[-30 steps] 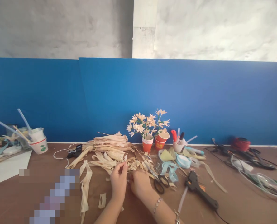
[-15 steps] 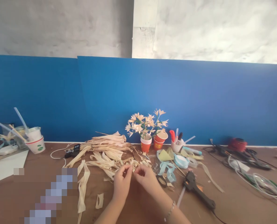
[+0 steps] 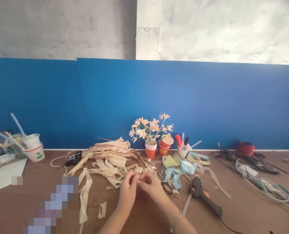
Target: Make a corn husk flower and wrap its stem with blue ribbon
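Observation:
My left hand (image 3: 128, 191) and my right hand (image 3: 152, 187) meet at the fingertips over the brown table. Both are pinched on a small pale piece (image 3: 137, 177), mostly hidden by the fingers. Just behind them lies a heap of dry, pale husk strips (image 3: 110, 162). Beyond, pale flowers on green stems (image 3: 146, 128) stand in a stack of red and white paper cups (image 3: 151, 151). A second red cup (image 3: 164, 149) leans beside it.
Right of my hands lie a black glue gun (image 3: 205, 198), blue ribbon (image 3: 175, 177), scissors (image 3: 167, 187) and a pen cup (image 3: 182, 151). Cables (image 3: 263, 185) spread at the far right. A cup with straws (image 3: 35, 153) stands at the left. A blue partition (image 3: 159, 91) rises behind.
My right fingertips have moved closer to my left ones. The whole view has shifted slightly, with the table items now a little further left.

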`<state>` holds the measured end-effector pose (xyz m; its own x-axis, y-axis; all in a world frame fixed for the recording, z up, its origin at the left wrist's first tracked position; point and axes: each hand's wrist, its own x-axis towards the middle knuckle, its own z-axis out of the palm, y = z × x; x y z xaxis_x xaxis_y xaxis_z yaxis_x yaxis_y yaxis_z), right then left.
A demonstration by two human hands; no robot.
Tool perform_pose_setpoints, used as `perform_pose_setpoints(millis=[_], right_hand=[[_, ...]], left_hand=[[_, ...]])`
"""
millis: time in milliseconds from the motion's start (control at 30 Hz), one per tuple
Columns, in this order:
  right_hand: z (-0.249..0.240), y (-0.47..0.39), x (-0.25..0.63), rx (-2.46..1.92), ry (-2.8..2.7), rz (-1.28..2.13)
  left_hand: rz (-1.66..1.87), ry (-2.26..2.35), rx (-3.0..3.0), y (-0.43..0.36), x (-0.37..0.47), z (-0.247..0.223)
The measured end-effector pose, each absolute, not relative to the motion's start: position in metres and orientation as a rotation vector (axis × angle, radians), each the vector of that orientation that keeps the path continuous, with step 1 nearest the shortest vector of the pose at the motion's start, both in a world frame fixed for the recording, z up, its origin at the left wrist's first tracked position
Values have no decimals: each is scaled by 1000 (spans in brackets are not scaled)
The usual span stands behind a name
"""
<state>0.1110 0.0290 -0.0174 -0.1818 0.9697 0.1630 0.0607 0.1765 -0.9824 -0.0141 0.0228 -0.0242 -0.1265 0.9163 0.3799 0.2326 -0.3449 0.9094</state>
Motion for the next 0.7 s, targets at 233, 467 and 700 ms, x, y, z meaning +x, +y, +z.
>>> perform_pose_setpoints(millis=[233, 467, 700], right_hand=[[-15, 19, 110, -972, -1851, 533], [-13, 17, 115, -930, -1993, 359], [-13, 20, 112, -1060, -1902, 363]], left_hand=[[1507, 1230, 1412, 27, -14, -26], [1517, 1192, 1291, 28, -12, -28], [1519, 1201, 1320, 28, -13, -28]])
